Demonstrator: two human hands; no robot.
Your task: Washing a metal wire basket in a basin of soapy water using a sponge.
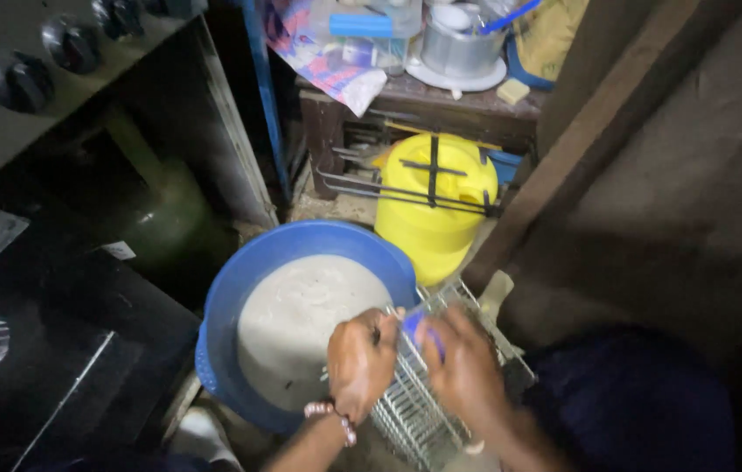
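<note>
Crowding hands [362, 358] and rack [419, 406]: basin [222, 297], jerrycan [432, 227].

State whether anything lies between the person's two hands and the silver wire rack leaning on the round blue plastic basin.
Nothing visible does. The left hand rests directly on the silver wire rack, and the right hand presses a small blue object against it, beside the round blue plastic basin.
</note>
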